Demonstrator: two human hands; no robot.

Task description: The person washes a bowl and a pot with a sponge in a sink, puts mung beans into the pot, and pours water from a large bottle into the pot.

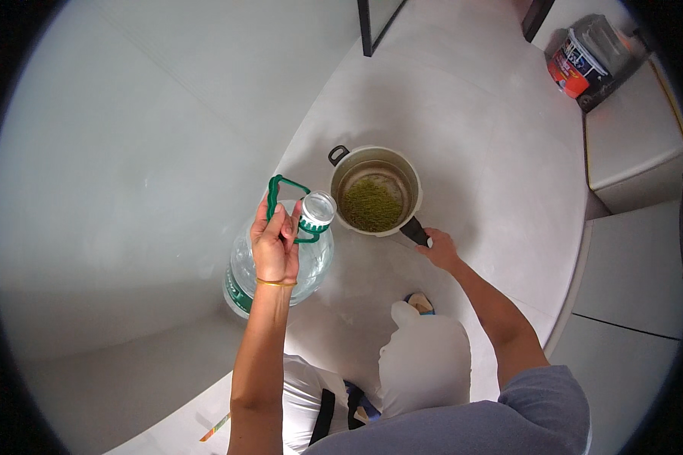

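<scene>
My left hand (275, 246) is closed around the green carrying handle (273, 199) of a large clear plastic water jug (315, 262). The jug's mouth (319, 205) points up toward me, beside the pot; whether it is capped I cannot tell. On the right, my right hand (442, 249) grips the black long handle (413, 230) of a metal pot (412, 165). Small green beans or grains (372, 205) cover part of the pot's bottom. A short black side handle (338, 155) sticks out at the pot's far left.
A smooth grey-white wall or panel (144, 182) rises along the left. Pale floor (493, 197) lies around the pot. Light cabinets (637, 265) line the right side, with a red and black bucket (573, 68) at the far right. My knee and shoe (420, 303) are just below the pot.
</scene>
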